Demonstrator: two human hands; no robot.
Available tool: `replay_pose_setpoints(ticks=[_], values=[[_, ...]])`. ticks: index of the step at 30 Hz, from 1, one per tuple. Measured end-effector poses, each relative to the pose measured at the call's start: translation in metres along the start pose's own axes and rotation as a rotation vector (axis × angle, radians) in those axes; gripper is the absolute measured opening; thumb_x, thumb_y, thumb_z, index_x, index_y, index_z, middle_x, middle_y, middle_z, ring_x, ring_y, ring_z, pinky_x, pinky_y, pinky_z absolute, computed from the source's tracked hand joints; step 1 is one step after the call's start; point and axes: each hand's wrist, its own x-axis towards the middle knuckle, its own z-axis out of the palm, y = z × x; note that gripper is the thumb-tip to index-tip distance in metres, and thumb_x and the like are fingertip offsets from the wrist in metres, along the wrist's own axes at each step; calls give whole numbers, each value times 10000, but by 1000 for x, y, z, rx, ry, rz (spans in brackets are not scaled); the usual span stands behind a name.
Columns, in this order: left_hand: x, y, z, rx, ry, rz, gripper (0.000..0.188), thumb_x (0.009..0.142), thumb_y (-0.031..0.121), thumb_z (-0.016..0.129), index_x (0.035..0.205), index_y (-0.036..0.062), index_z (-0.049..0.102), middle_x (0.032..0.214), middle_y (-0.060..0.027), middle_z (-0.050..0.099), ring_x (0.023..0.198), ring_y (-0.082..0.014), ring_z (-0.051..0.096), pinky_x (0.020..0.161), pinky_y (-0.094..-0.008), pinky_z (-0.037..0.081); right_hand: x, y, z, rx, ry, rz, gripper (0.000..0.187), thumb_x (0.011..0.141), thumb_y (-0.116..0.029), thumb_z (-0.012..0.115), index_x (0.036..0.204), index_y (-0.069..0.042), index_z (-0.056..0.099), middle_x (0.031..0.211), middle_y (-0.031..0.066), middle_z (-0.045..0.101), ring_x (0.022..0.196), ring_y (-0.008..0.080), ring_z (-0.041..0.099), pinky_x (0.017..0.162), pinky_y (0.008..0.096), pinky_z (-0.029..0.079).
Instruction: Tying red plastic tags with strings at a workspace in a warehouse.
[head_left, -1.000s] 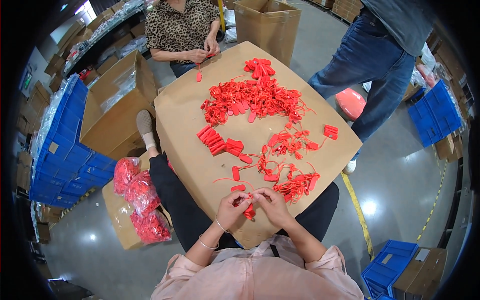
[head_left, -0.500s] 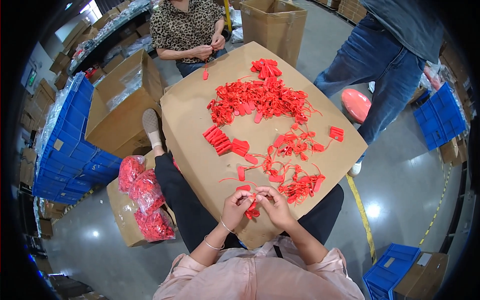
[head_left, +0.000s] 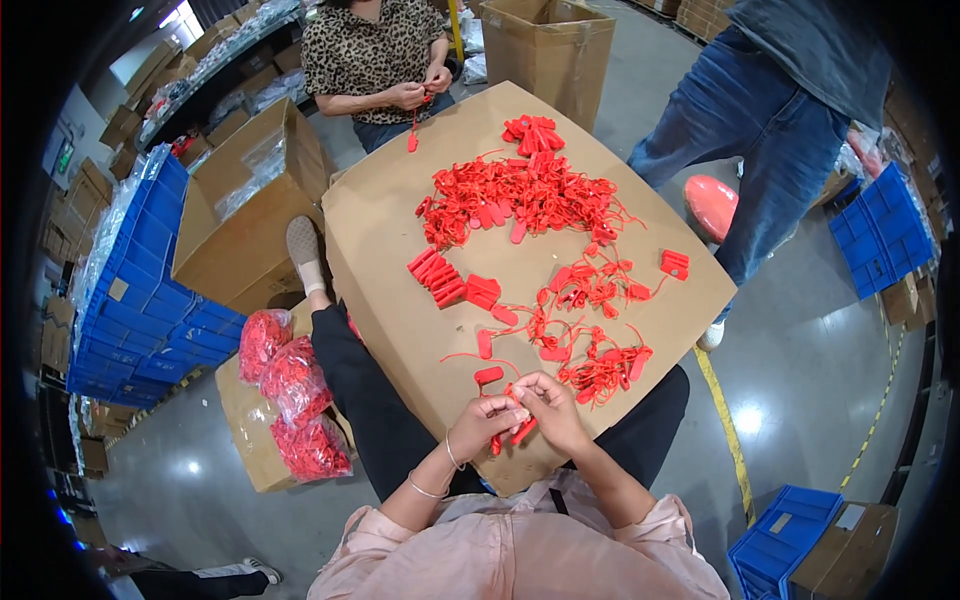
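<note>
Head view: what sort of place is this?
Probably a warehouse or light-assembly workshop, judging by the stacked blue plastic crates, the yellow floor line and the heap of small red corded pieces on the worktable.

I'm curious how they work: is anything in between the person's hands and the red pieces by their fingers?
Nothing visible is: the left hand and right hand have bare fingertips right at the red pieces.

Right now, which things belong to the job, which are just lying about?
In the job:
- left hand
- right hand
- red pieces in them
- red corded heap
- cardboard tabletop

Apparently lying about:
- stacked blue crates
- tall carton
- bagged red items, perhaps related
</note>
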Motion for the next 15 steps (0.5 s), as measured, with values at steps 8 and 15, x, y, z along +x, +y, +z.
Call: replay_pose_setpoints(ticks=[8,15], values=[[2,-2,-11,-267,341,96,131,826,129,582,858,8,622,706,-9,587,579,-47,496,487,-178,375,-14,16,-7,232,-95,152,174,856,-96,561,1014,-29,539,813,27,613,733,73,586,628,189,445],[1,-13,-20,-57,365,283,139,841,129,565,796,4,608,666,-5,558,572,-47,478,532,-184,392,-19,-12,-14,104,-209,162,118,846,-61,566,957,-23,581,800,10,610,736,70,580,679,202,469]])
